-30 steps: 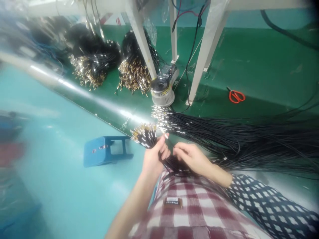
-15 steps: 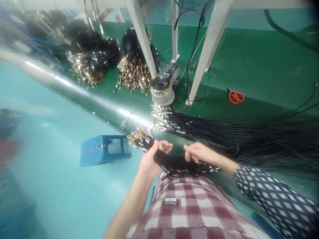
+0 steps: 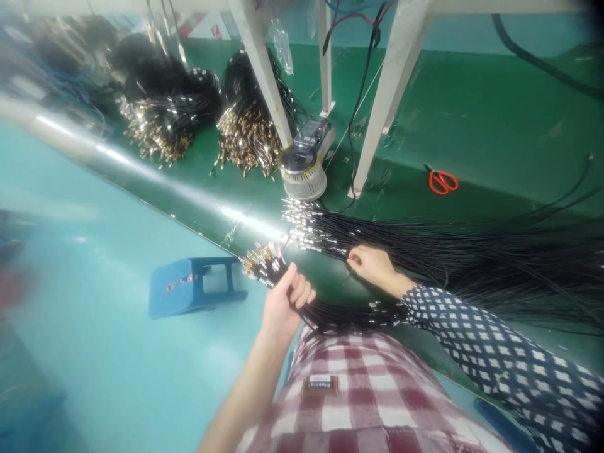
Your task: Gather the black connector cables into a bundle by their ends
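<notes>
My left hand is wrapped round a bundle of thin black cables. Metal connector ends, silver and gold, fan out past the thumb over the table edge. The rest of this bundle trails right along the edge, in front of the checked apron. My right hand is closed in a pinch at the near side of a large spread of loose black cables, close to their silver tips. Whether a cable is between those fingertips is hidden.
A grey round-based device stands behind the silver tips, beside white metal legs. Red-handled scissors lie further back on the green table. Two coiled cable bundles sit at left. A blue stool stands below.
My right hand has moved up, away from the held bundle to the loose cables, and its fingers have drawn together. My left fingers have closed more tightly round the bundle.
</notes>
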A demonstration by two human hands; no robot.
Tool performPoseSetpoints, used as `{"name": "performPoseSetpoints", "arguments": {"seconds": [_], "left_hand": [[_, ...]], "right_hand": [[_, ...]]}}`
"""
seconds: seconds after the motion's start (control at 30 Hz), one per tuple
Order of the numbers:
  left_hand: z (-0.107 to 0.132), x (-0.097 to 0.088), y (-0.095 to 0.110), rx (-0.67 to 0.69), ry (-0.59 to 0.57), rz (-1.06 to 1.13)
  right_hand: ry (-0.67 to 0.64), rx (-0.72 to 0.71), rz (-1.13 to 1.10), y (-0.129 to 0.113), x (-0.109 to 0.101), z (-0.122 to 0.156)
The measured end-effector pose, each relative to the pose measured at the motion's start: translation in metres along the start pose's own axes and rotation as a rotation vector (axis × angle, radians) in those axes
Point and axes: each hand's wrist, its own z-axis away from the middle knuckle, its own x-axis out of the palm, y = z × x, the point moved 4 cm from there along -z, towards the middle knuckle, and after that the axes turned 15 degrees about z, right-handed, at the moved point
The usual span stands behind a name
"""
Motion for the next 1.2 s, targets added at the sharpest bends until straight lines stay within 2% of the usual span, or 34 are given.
{"name": "performPoseSetpoints", "arguments": {"seconds": [0.13, 0.3, 0.37, 0.5, 0.6, 0.8, 0.9, 0.97, 1.1, 1.2], "left_hand": [[-0.003, 0.002, 0.000, 0.026, 0.008, -0.030], [-0.009, 0.012, 0.001, 0.056, 0.004, -0.071], [-0.012, 0.018, 0.001, 0.063, -0.018, -0.082], [-0.015, 0.027, 0.000, 0.096, -0.047, -0.137], [-0.012, 0.029, -0.001, 0.113, -0.013, -0.190], [-0.001, 0.038, -0.005, 0.130, 0.009, -0.267], [0.002, 0.039, -0.006, 0.139, 0.016, -0.270], [0.002, 0.036, -0.006, 0.132, 0.042, -0.249], [0.000, 0.031, -0.004, 0.122, 0.067, -0.213], [-0.001, 0.030, -0.005, 0.114, 0.069, -0.209]], "right_hand": [[0.007, -0.042, -0.135, 0.006, -0.015, 0.023], [-0.056, -0.112, -0.580, 0.014, -0.031, 0.071], [-0.090, -0.114, -0.648, 0.017, -0.035, 0.088], [-0.210, -0.170, -0.617, 0.019, -0.040, 0.107], [-0.281, -0.242, -0.562, 0.005, -0.051, 0.103], [0.031, -0.175, -0.588, -0.062, -0.094, 0.060], [0.052, -0.233, -0.553, -0.082, -0.096, 0.059], [0.013, -0.270, -0.506, -0.075, -0.087, 0.073], [-0.122, -0.273, -0.374, -0.040, -0.069, 0.104], [-0.127, -0.232, -0.360, -0.033, -0.070, 0.106]]}}
